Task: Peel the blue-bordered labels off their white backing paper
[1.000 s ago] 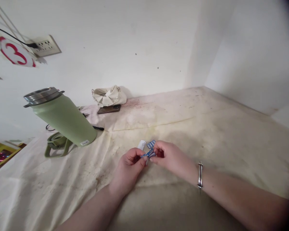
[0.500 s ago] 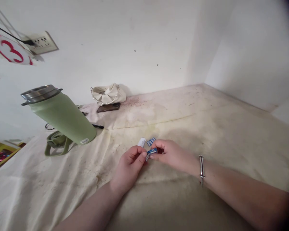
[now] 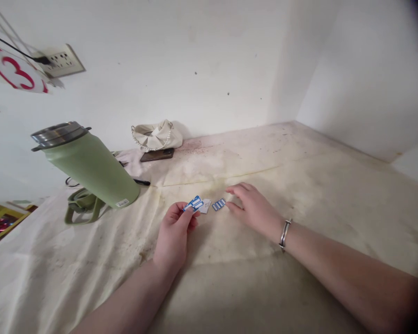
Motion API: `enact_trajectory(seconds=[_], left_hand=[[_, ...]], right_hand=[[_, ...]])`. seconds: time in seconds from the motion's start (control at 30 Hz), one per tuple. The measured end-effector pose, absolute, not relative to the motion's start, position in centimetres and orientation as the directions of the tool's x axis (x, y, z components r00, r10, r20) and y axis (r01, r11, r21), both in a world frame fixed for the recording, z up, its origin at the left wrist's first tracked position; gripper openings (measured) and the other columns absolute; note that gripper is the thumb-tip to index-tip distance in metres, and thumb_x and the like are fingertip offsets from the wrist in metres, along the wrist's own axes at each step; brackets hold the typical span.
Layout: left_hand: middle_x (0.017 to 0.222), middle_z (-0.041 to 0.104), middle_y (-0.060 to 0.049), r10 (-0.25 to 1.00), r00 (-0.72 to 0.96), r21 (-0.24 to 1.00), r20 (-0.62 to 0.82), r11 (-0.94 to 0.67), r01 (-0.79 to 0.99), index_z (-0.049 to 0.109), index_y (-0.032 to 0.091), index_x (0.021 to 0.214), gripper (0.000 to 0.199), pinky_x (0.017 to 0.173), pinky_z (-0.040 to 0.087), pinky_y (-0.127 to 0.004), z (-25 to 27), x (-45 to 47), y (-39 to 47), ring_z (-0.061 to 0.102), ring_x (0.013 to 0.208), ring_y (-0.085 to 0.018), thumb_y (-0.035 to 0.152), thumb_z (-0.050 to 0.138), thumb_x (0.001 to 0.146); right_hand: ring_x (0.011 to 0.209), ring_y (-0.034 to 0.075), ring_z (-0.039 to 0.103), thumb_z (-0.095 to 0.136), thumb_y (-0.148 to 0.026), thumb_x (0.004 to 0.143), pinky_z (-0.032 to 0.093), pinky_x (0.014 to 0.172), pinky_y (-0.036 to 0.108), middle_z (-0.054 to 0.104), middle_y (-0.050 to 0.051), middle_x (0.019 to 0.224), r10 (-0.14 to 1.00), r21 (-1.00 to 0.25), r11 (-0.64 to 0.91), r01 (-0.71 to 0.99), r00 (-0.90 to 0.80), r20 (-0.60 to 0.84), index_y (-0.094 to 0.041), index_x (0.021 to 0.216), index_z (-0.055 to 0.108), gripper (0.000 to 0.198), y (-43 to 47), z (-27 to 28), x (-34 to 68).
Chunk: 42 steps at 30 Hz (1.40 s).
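Observation:
My left hand (image 3: 176,227) pinches a small blue-and-white card (image 3: 196,203) between thumb and fingers, its printed face turned up. Whether it is one layer or several I cannot tell. Just behind it, a white slip (image 3: 205,206) with a small line drawing is partly covered. To the right, a small blue-striped white card (image 3: 218,204) lies flat on the cloth. My right hand (image 3: 245,202) is at that card's right edge, thumb and fingers apart, with nothing between them; I cannot tell if the thumb touches it.
At the left, a green bottle (image 3: 94,167) with a steel rim stands beside a green lid (image 3: 83,206). A white bag (image 3: 156,136) with a beaded strap and a phone (image 3: 157,155) lie near the wall. A creased pale cloth (image 3: 299,195) covers the table.
Both hands were together at the blue-and-white piece. My right hand has let go and moved up beside the striped card; my left has drawn leftward, the piece now showing its printed face.

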<state>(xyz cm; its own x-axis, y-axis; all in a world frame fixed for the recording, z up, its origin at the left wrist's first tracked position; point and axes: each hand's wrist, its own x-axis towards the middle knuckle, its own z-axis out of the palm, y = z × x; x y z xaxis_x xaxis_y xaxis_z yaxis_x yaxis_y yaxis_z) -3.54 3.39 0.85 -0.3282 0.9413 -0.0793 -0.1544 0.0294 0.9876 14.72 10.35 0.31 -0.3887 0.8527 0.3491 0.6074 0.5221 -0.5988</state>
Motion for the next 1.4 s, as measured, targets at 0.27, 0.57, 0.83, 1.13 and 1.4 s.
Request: enact_trajectory(seconds=[0.27,0.57,0.83,1.13,1.4], left_hand=[[0.066,0.062,0.001,0.943,-0.327,0.99,-0.064,0.02,-0.137,0.057,0.017,0.079,0.017,0.052,0.037,-0.018,0.5,-3.4,3.6,0.048,0.053,-0.006,0.032,0.064,0.074],[0.067,0.063,0.0,0.94,-0.334,0.984,-0.072,0.012,-0.178,0.057,0.016,0.078,0.019,0.052,0.036,-0.018,0.6,-3.6,3.5,0.048,0.053,-0.007,0.033,0.065,0.072],[0.068,0.063,0.0,0.948,-0.304,0.98,-0.091,0.032,-0.195,0.055,0.017,0.079,0.019,0.052,0.036,-0.017,0.8,-3.6,3.4,0.047,0.053,-0.006,0.033,0.064,0.073],[0.072,0.064,0.0,0.961,-0.271,0.993,-0.048,0.016,-0.117,0.056,0.017,0.08,0.016,0.053,0.037,-0.018,0.9,-3.4,2.9,0.046,0.055,-0.006,0.031,0.061,0.078],[0.077,0.065,-0.001,0.991,-0.131,0.975,-0.037,0.007,-0.223,0.059,0.016,0.079,0.01,0.073,0.044,-0.026,1.1,-2.1,1.9,0.058,0.073,-0.013,0.023,0.065,0.075]], right_hand=[[0.097,0.022,0.047,0.057,-0.022,0.08,0.039,0.087,0.034,0.058,0.009,0.1,0.801,-0.449,0.598,0.664,-0.503,0.324,-0.019,0.099,0.067,0.021,11.4,-0.9,13.5],[0.08,0.019,0.049,0.064,-0.016,0.069,0.039,0.073,0.029,0.056,0.004,0.076,0.866,-0.59,0.498,0.635,-0.399,0.301,-0.018,0.068,0.06,0.005,11.8,-0.7,13.4],[0.054,0.012,0.047,0.053,-0.032,0.081,0.035,0.049,0.023,0.051,-0.001,0.062,0.933,-0.823,0.288,0.489,-0.338,0.125,-0.017,0.078,0.064,0.019,10.2,0.4,14.2],[0.062,0.011,0.055,0.053,-0.023,0.077,0.041,0.056,0.024,0.058,0.0,0.072,0.802,-0.955,-0.294,0.033,-0.536,-0.265,-0.018,0.079,0.056,0.006,6.6,1.8,12.4],[0.044,0.005,0.033,0.067,-0.028,0.068,0.025,0.044,0.021,0.041,-0.008,0.055,0.774,-0.907,-0.413,-0.08,-0.556,-0.303,-0.018,0.072,0.055,0.016,5.2,1.2,11.7]])
